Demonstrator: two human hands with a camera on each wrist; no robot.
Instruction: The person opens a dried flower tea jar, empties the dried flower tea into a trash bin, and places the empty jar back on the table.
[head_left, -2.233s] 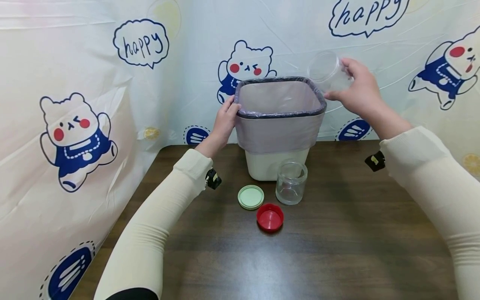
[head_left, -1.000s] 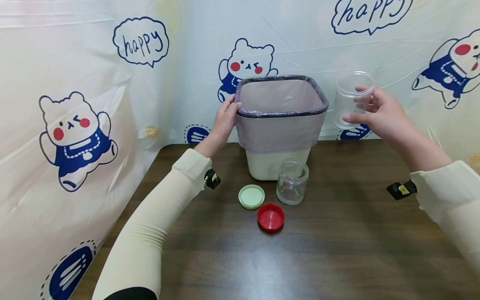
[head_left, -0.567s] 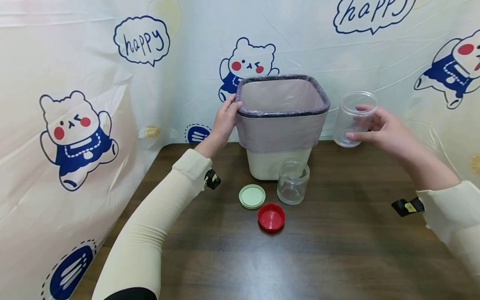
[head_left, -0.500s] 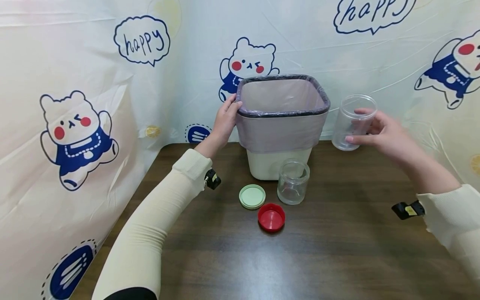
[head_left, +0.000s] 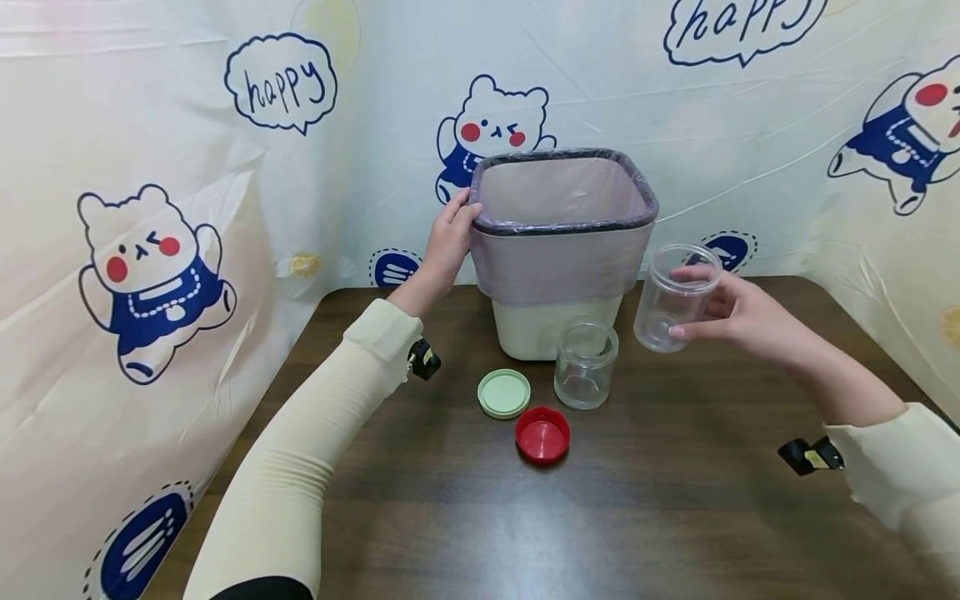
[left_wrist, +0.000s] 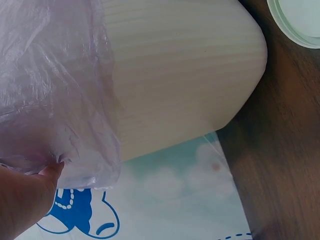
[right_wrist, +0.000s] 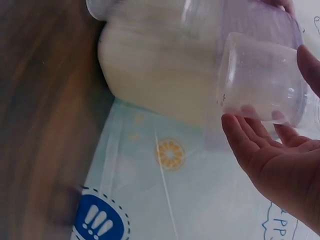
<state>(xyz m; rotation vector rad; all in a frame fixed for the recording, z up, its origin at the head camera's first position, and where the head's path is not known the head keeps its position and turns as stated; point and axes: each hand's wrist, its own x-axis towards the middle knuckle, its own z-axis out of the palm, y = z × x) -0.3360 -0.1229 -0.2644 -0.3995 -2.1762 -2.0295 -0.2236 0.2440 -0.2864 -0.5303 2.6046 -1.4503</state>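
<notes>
My left hand (head_left: 452,237) grips the left rim of a cream trash bin (head_left: 555,325), which has a thin lilac liner (left_wrist: 60,90) folded over its top. In the right hand (head_left: 738,312) is a clear, lidless jar (head_left: 675,292), held by its side just right of the bin and low over the table. Thumb and fingers wrap that jar (right_wrist: 262,80) in the right wrist view; nothing shows inside it. A second clear jar (head_left: 585,371) stands open in front of the bin. To its left lie a pale green lid (head_left: 503,393) and a red lid (head_left: 542,435).
All of this stands on a dark brown wooden table (head_left: 637,517). A printed curtain (head_left: 390,100) with cartoon bears hangs behind the table and along its left side. The bin is near the table's back edge.
My right hand has brought the jar away from the bin's right rim and down toward the table, turning it from tilted to nearly upright. My left hand stays on the rim.
</notes>
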